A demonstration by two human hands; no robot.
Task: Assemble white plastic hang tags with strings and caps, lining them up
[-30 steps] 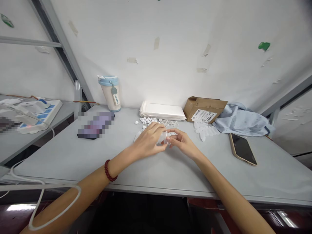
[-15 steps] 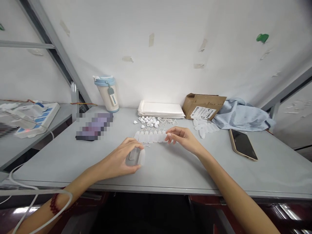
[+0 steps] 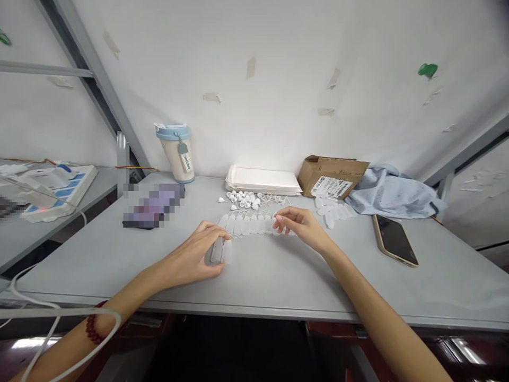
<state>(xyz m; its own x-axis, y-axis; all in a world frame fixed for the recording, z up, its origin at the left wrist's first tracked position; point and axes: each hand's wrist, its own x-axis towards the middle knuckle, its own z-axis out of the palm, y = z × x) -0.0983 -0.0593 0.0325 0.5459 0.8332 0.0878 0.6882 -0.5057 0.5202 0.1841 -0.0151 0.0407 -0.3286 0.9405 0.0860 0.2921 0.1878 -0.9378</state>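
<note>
On the grey desk (image 3: pixel 262 281), left hand (image 3: pixel 193 258): thumb and fingertips clamped on a translucent piece (image 3: pixel 227 253).
Right hand (image 3: pixel 301 227): fingers curled at the translucent row (image 3: pixel 245 225); grip cannot be told.

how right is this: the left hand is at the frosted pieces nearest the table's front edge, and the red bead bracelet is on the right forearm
The bracelet's side is wrong: the head view shows the red bead bracelet on the left forearm. The left hand is indeed at the frosted pieces nearest the table's front edge.
</note>
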